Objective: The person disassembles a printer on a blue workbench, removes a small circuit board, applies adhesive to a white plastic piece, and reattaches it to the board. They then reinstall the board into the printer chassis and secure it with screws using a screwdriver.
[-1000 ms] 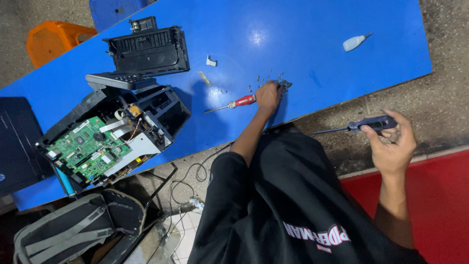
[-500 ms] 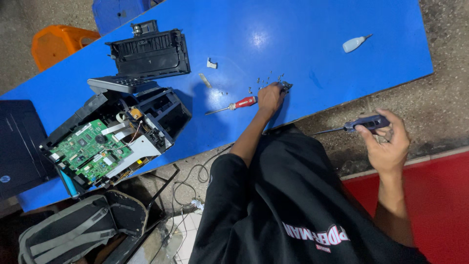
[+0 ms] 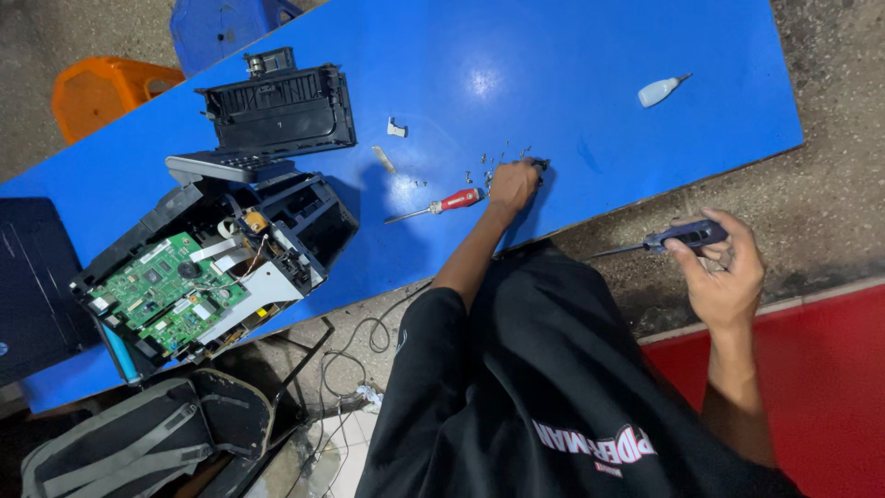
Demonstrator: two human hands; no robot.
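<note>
- Your left hand (image 3: 513,184) is resting on the blue counter (image 3: 590,101), right among a little scatter of small screws (image 3: 498,157). Its fingers are curling down over them, pinching or gathering; I cannot tell if one is caught yet.
- Your right hand (image 3: 724,277) is hanging off the counter, over the floor. Its fingers are clenching around a dark-handled screwdriver (image 3: 678,238), tip pointing toward you.
- Pick the screws up slowly, one at a time, so none are rolling off the edge. Keep the sharp tip pointing away from your body while you are doing it.
- A red-handled screwdriver (image 3: 450,202) is lying just beside your left hand, nearly touching it.
- Farther left, an opened machine with a green circuit board (image 3: 171,290) is sitting at the counter's edge, with a black cover (image 3: 281,111) behind it.
- A small white bottle (image 3: 660,90) is lying well apart, far across the counter.
</note>
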